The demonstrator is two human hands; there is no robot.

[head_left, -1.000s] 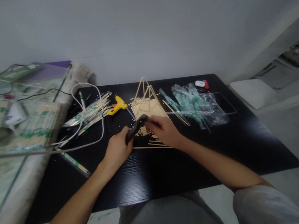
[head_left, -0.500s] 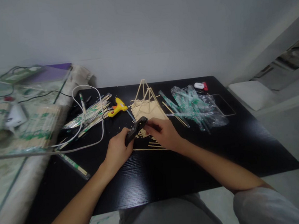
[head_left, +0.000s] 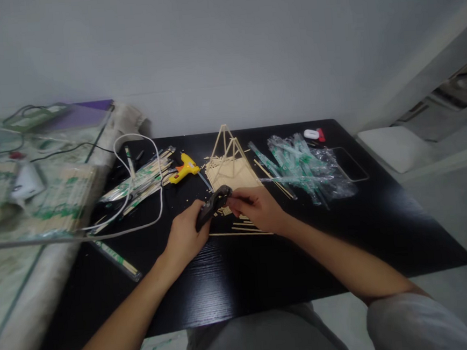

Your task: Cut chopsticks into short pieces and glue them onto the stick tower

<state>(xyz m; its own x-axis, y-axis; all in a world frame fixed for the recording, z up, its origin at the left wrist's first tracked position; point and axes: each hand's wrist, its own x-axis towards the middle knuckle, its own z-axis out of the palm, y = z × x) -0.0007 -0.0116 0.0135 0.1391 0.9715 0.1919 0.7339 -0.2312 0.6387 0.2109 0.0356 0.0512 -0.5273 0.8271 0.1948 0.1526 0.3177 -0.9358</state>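
My left hand (head_left: 186, 230) is closed around a black plier-like hand tool (head_left: 208, 209), whose head points away to the right. At that head, the fingers of my right hand (head_left: 256, 208) are pinched together; whatever they hold is too small or hidden to make out. Just beyond both hands stands a frame of thin wooden sticks (head_left: 233, 142), rising to two peaks over a pale wooden board (head_left: 239, 173). Short cut pieces of stick (head_left: 223, 211) lie under the tool, and longer loose sticks (head_left: 249, 229) lie beside my right wrist.
A yellow glue gun (head_left: 184, 169) lies left of the board, near wrapped chopsticks (head_left: 144, 176) and a looping white cable (head_left: 160, 186). Empty plastic wrappers (head_left: 297, 162) and a phone-shaped dark object (head_left: 350, 163) lie right on the black table (head_left: 242, 282).
Both hands and the tool have shifted very slightly toward me. My right hand's fingers stay pinched at the tool's head; the stick frame stands as before.
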